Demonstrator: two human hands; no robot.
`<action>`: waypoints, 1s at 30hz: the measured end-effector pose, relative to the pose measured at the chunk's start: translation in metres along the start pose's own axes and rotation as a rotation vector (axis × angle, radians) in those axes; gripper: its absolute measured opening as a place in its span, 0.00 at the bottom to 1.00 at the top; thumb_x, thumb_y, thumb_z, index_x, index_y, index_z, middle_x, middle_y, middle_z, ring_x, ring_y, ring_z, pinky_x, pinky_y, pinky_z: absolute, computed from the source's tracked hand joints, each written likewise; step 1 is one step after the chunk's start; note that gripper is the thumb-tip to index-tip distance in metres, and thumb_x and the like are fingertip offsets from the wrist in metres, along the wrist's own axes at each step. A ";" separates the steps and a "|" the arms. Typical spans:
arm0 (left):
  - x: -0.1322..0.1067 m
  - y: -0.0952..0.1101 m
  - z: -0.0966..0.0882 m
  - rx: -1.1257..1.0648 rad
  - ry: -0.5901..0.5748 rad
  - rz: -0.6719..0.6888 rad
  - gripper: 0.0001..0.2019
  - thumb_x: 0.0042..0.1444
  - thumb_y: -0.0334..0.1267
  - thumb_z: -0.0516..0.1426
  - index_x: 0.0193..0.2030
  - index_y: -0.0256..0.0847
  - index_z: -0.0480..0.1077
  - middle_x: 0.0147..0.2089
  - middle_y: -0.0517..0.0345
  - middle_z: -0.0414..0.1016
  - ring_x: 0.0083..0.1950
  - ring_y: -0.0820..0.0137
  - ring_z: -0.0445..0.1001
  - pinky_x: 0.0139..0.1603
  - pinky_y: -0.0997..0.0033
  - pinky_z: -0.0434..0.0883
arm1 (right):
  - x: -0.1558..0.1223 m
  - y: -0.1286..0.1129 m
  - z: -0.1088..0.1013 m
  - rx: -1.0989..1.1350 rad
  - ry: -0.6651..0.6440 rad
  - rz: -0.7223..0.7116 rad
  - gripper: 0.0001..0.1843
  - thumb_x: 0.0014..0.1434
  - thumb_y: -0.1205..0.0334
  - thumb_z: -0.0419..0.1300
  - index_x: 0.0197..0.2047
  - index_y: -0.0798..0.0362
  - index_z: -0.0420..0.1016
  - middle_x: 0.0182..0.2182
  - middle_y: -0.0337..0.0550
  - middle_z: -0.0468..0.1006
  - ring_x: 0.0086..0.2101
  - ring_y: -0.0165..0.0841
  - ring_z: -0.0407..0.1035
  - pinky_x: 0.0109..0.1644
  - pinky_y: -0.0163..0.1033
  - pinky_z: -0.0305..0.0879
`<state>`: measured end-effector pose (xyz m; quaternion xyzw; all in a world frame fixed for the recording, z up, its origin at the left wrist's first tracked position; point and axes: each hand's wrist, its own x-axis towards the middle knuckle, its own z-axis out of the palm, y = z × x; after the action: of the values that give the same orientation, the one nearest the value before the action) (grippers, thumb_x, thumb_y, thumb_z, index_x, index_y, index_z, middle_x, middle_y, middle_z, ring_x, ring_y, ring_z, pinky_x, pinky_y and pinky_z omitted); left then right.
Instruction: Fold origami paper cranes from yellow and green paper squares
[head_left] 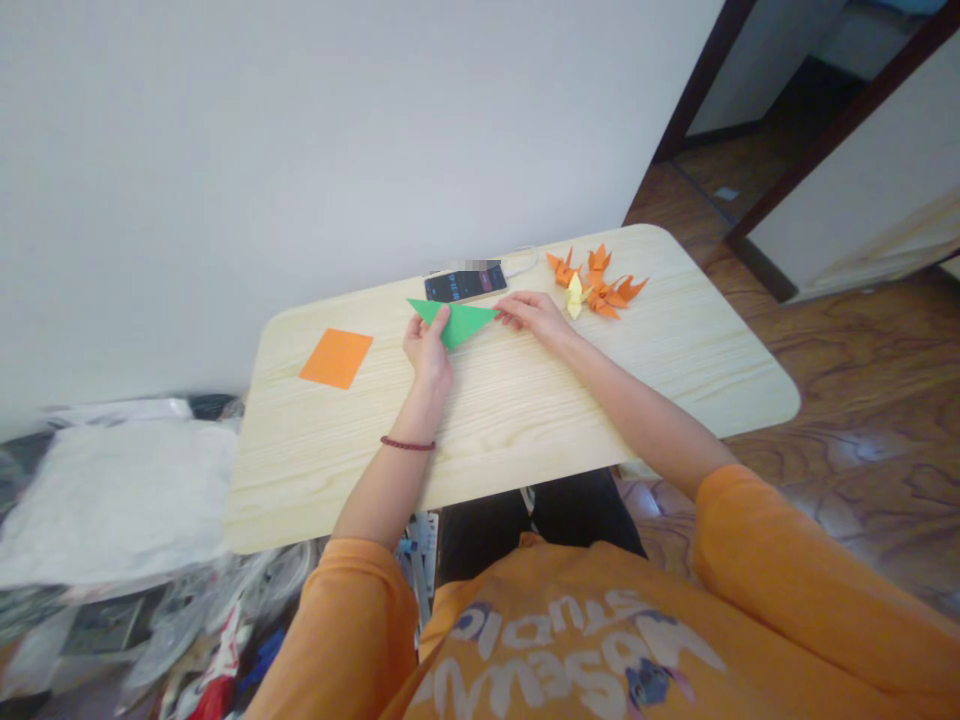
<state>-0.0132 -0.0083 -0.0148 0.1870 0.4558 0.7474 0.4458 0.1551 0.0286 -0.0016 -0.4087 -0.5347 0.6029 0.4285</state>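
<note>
While an orange sheet (pixel 337 358) is seen lying flat on the pale table (pixel 292 460), to the left of the left hand (pixel 428 347) and apart from it, the wrist of that hand is circled by a dark red bracelet (pixel 407 443). By the left hand a green paper (pixel 466 322), folded into a triangle, is gripped, with the thumb laid across its face and the other fingers partly hidden behind it. The green paper is held between the two hands, its long edge turned to the far side. Just beyond it a phone (pixel 466 284) with a lit screen is placed. By the fingertips of the right hand (pixel 529 315) the paper's right corner is pinched. Just past the right hand, several folded orange figures (pixel 604 297) are gathered beside a small yellow figure (pixel 575 297).
</note>
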 end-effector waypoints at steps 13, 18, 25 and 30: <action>-0.005 0.012 0.001 0.451 -0.260 0.074 0.12 0.39 0.38 0.68 0.33 0.39 0.78 0.32 0.55 0.79 0.34 0.70 0.75 0.41 0.70 0.72 | 0.006 0.011 -0.002 0.103 0.118 -0.051 0.16 0.40 0.53 0.70 0.24 0.53 0.70 0.21 0.34 0.71 0.24 0.25 0.62 0.31 0.33 0.59; -0.007 0.012 -0.001 0.608 -0.363 0.050 0.06 0.42 0.37 0.67 0.27 0.37 0.78 0.28 0.52 0.79 0.28 0.69 0.73 0.35 0.70 0.70 | -0.001 0.007 0.001 0.000 0.047 -0.041 0.14 0.41 0.55 0.69 0.25 0.54 0.72 0.24 0.37 0.74 0.28 0.28 0.66 0.36 0.35 0.63; -0.005 0.015 -0.001 0.721 -0.322 -0.003 0.02 0.41 0.31 0.65 0.23 0.36 0.78 0.24 0.53 0.77 0.26 0.70 0.70 0.33 0.70 0.69 | 0.002 0.007 0.000 0.031 0.120 -0.024 0.12 0.42 0.58 0.69 0.24 0.54 0.71 0.23 0.36 0.73 0.27 0.27 0.65 0.35 0.34 0.62; 0.006 0.024 -0.009 0.707 -0.368 -0.091 0.05 0.35 0.34 0.68 0.20 0.37 0.76 0.22 0.54 0.76 0.24 0.72 0.70 0.29 0.72 0.69 | 0.004 0.007 -0.002 0.101 0.166 0.001 0.14 0.42 0.59 0.69 0.22 0.54 0.67 0.22 0.35 0.72 0.26 0.25 0.64 0.33 0.33 0.61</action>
<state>-0.0348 -0.0126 0.0000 0.4394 0.6050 0.4781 0.4608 0.1555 0.0331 -0.0086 -0.4353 -0.4658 0.5935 0.4912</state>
